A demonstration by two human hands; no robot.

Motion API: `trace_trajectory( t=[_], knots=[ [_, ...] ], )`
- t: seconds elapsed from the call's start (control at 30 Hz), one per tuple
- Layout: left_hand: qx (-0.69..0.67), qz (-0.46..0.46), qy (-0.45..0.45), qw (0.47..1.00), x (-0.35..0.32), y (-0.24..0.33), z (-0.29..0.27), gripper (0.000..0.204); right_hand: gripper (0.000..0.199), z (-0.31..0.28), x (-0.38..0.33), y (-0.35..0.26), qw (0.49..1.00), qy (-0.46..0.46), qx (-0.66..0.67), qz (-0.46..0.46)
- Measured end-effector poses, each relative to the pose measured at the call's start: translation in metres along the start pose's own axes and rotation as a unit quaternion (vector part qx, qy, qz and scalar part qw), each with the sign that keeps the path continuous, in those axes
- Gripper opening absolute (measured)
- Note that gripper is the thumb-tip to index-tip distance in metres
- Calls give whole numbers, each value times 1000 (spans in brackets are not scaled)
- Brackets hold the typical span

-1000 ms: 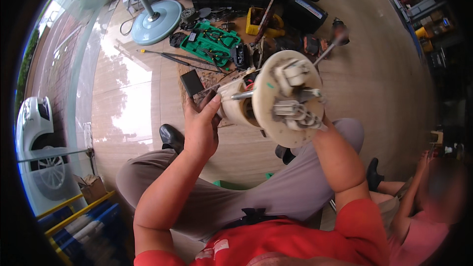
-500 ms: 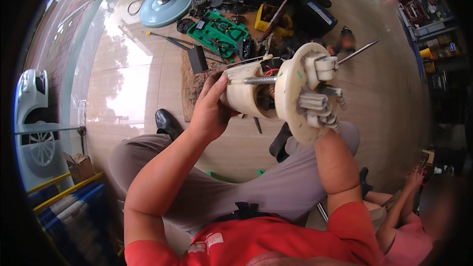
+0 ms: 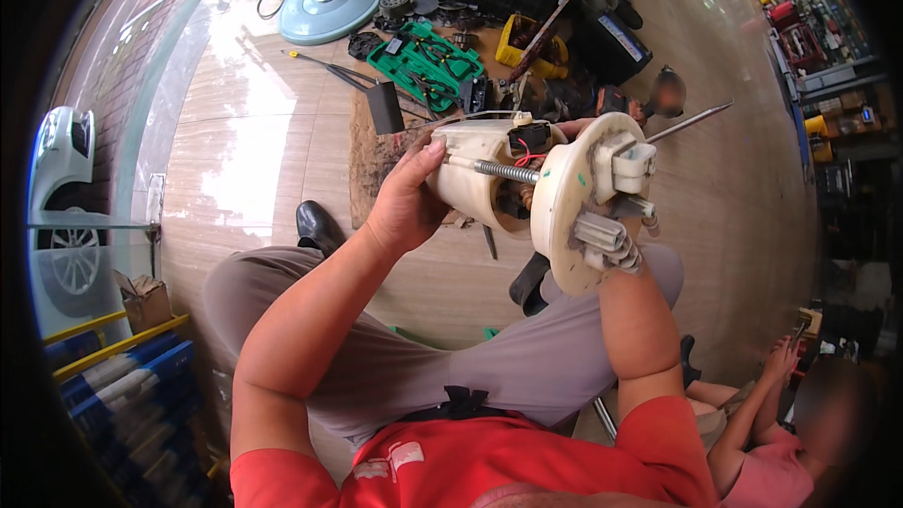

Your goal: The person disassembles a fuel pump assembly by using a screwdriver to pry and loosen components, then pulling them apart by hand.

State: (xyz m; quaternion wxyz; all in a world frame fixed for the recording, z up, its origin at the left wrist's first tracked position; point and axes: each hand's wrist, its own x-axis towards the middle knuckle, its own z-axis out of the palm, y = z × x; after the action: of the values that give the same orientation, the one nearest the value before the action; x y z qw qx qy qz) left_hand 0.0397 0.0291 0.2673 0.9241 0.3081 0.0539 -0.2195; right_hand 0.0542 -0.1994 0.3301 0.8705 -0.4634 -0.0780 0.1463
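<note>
Both my hands hold up a cream-coloured fuel pump module (image 3: 467, 178) above my lap. Its round flange (image 3: 564, 221) faces right, with grey dirty connectors on it; a spring rod, red wires and a black part show between flange and body. My left hand (image 3: 406, 190) wraps round the body's left end, thumb on top. My right hand (image 3: 576, 126) is mostly hidden behind the flange; only some fingers show at its upper edge. From behind the flange a pointed metal rod (image 3: 694, 119), like a screwdriver shaft, sticks out to the right; its other end is hidden.
Beyond the module lie a stained board (image 3: 372, 162), a black block (image 3: 384, 108), a green tool case (image 3: 428, 66), a yellow bin (image 3: 533, 45) and a black battery-like box (image 3: 611, 45). A fan base (image 3: 331, 7) stands far left. Another person (image 3: 767, 442) sits at lower right.
The module has shifted slightly right and down in the picture and turned a little, so the black part and red wires show more. Some right-hand fingers have come into sight. Both hands keep their hold.
</note>
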Motion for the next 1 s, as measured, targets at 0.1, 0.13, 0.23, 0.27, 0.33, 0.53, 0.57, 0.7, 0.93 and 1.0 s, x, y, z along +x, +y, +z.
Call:
trace_trajectory(
  t=[0.1, 0.13, 0.23, 0.27, 0.33, 0.53, 0.57, 0.7, 0.93, 1.0],
  knots=[
    [-30, 12, -7, 999, 1, 0, -1, 61, 40, 9, -1, -2, 1000, -12, 27, -2],
    [-32, 12, -9, 999, 2, 0, 0, 60, 37, 12, -1, -2, 998, -26, 50, -8],
    [-34, 10, 2, 999, -4, 1, -9, 60, 28, 9, -2, 10, 997, -43, 60, -7],
    [-37, 7, -6, 999, 1, 1, -5, 60, 26, -6, 1, 9, 998, -47, -8, -45],
    [-41, 6, -21, 999, 10, 1, 2, 61, 25, -46, 13, 8, 974, -59, -162, -143],
    [-25, 27, -18, 999, 4, 3, -3, 61, 27, 1, 6, 6, 938, -60, -270, -210],
    [-21, 30, -13, 999, 3, 2, -4, 60, 27, 2, 6, 9, 964, -31, -201, -169],
    [6, 1, 25, 1000, 8, 2, -1, 52, 29, 2, 1, 7, 992, 26, -78, -98],
    [3, -34, 80, 996, 9, -5, -4, 47, 33, -10, 6, 17, 997, 21, -32, -63],
    [0, -40, 77, 996, 9, -6, -4, 47, 35, -13, 5, 17, 998, 22, -26, -61]
  ],
)
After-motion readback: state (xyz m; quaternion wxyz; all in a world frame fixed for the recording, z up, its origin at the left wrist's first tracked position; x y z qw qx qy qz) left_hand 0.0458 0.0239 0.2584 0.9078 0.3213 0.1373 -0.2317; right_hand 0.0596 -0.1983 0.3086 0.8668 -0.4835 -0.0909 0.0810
